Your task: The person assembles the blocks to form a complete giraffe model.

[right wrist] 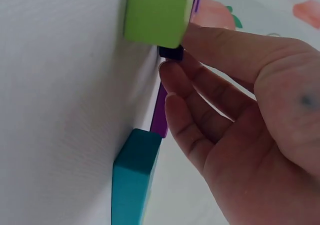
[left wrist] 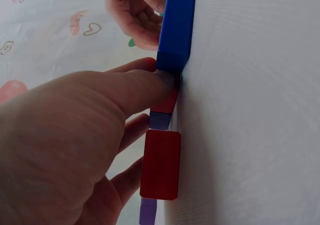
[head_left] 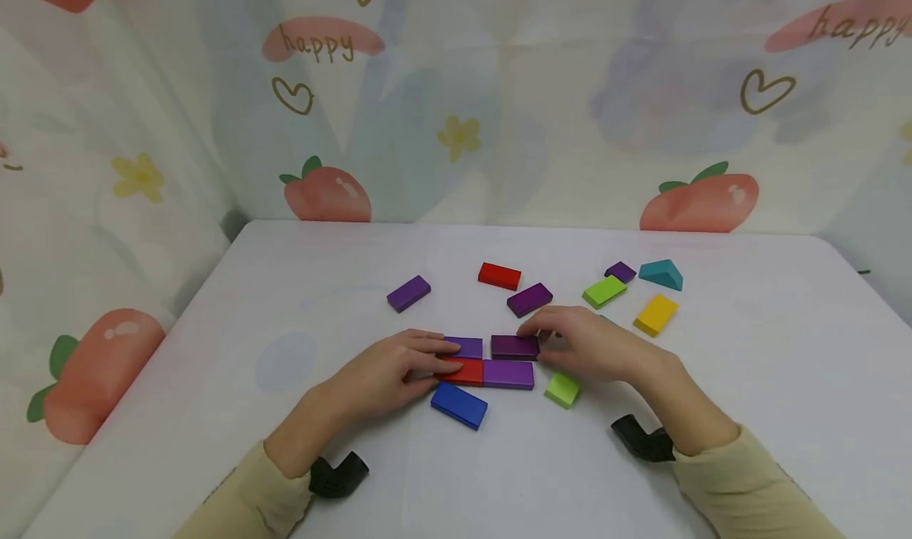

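My left hand (head_left: 392, 373) rests its fingers over a violet block (head_left: 468, 348) and a red block (head_left: 466, 371), which lie side by side. In the left wrist view its thumb presses near the end of a blue block (left wrist: 176, 25), and a red block end (left wrist: 160, 165) stands close below the fingers. A purple block (head_left: 508, 374) adjoins the red one's right end. With its thumb and fingertips, my right hand (head_left: 598, 345) pinches the right end of a dark purple block (head_left: 509, 347), lying just behind the purple block. A small gap separates it from the violet block.
A lime block (head_left: 563, 390) lies by my right hand. Behind are a purple block (head_left: 409, 294), a red block (head_left: 499, 276), a dark purple block (head_left: 530, 300), a lime block (head_left: 604, 292), a yellow block (head_left: 655, 315) and a teal wedge (head_left: 661, 275). Patterned cloth (head_left: 527, 183) borders the white table.
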Tool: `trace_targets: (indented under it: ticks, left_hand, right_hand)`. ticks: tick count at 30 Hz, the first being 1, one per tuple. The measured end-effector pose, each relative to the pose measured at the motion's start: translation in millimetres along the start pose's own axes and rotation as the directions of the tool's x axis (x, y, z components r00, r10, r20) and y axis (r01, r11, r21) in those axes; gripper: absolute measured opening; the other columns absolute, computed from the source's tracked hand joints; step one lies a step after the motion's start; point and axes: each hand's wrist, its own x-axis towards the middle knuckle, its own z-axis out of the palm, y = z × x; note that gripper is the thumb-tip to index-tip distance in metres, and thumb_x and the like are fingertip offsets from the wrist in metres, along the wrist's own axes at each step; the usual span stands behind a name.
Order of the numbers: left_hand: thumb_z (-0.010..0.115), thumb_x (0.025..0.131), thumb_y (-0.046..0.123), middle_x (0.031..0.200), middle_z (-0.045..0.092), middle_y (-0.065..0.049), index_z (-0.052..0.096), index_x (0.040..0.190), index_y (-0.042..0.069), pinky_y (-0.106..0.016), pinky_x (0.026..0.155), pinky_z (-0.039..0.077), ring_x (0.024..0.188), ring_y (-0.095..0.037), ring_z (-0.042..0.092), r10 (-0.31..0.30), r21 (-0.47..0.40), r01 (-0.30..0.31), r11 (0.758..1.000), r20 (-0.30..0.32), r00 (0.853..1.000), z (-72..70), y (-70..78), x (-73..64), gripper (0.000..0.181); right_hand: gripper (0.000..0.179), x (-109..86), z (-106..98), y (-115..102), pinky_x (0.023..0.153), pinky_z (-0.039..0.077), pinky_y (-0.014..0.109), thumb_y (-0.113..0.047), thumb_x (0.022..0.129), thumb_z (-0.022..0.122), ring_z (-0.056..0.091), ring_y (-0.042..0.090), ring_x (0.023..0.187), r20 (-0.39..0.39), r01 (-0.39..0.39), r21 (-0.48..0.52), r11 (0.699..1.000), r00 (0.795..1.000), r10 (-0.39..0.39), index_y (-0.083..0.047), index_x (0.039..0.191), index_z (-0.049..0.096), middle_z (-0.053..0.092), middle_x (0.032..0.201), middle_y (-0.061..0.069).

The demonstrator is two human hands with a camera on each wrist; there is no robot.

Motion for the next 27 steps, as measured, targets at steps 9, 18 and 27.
trace_targets:
  ticks: [9,18,27]
  left_hand:
    - [0.071,0.096,0.013,0.144,0.056,0.004,0.070,0.133,0.018,-0.038,0.109,0.041,0.139,-0.017,0.043,0.016,-0.015,-0.016,1.000,-0.007,1.000,-0.6,-0.1,-1.5,0.037]
    - [0.071,0.095,0.012,0.144,0.057,0.003,0.070,0.132,0.017,-0.038,0.109,0.040,0.139,-0.018,0.044,0.031,-0.018,-0.031,0.999,-0.014,0.999,-1.2,0.4,-1.6,0.037]
    - [0.071,0.096,0.013,0.144,0.057,0.004,0.070,0.133,0.018,-0.037,0.109,0.041,0.139,-0.018,0.043,0.023,-0.011,-0.023,1.000,-0.010,1.000,-2.0,1.0,-1.4,0.037]
  right_hand:
    - [0.032,1.5,4.2,-0.3,0.094,0.053,0.043,-0.001,0.093,0.068,0.061,0.025,0.112,0.014,0.035,0.026,0.999,0.999,-0.035,-0.008,0.125,0.069,0.066,0.120,0.003]
    - [0.036,0.6,5.0,-3.0,0.094,0.053,0.043,0.005,0.093,0.062,0.061,0.024,0.113,0.025,0.041,0.038,0.998,0.999,-0.042,-0.009,0.125,0.068,0.065,0.122,0.003]
    - [0.031,-0.3,2.2,-2.1,0.091,0.054,0.038,-0.006,0.095,0.066,0.061,0.022,0.109,0.019,0.052,0.069,0.996,0.998,-0.054,-0.008,0.126,0.068,0.065,0.120,0.001]
